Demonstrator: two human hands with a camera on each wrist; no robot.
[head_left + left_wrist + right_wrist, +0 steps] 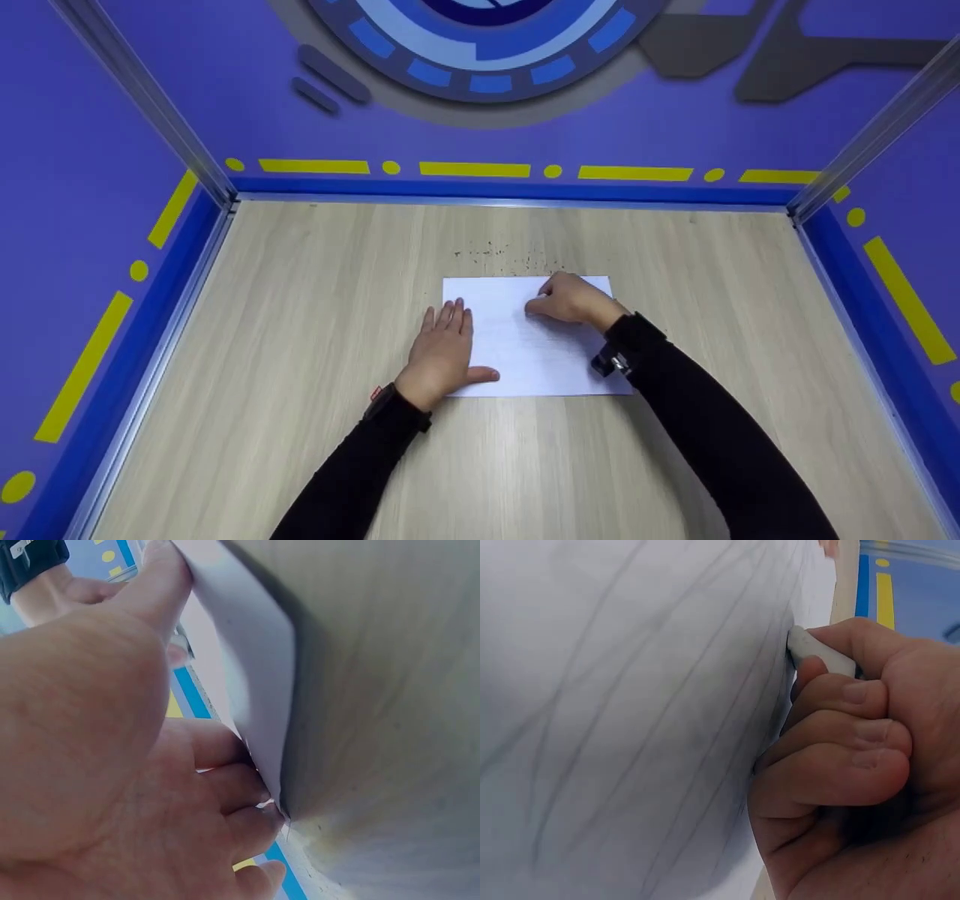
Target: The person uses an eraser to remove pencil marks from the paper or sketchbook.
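Observation:
A white sheet of paper (510, 352) lies on the wooden table, marked with long grey pencil lines (671, 701) that show in the right wrist view. My right hand (574, 298) pinches a small white eraser (825, 654) between thumb and index finger, its tip at the paper's surface. The other fingers of that hand are curled. My left hand (442, 356) rests across the sheet's left edge, fingers extended and thumb spread out over the paper. In the left wrist view, the near-left part of the sheet bows up slightly from the table.
Dark eraser crumbs (495, 253) are scattered on the table (315, 300) just beyond the sheet's far edge. Blue-purple panels with yellow marks enclose the table at the back (480, 142) and both sides, with metal rails along their lower edges.

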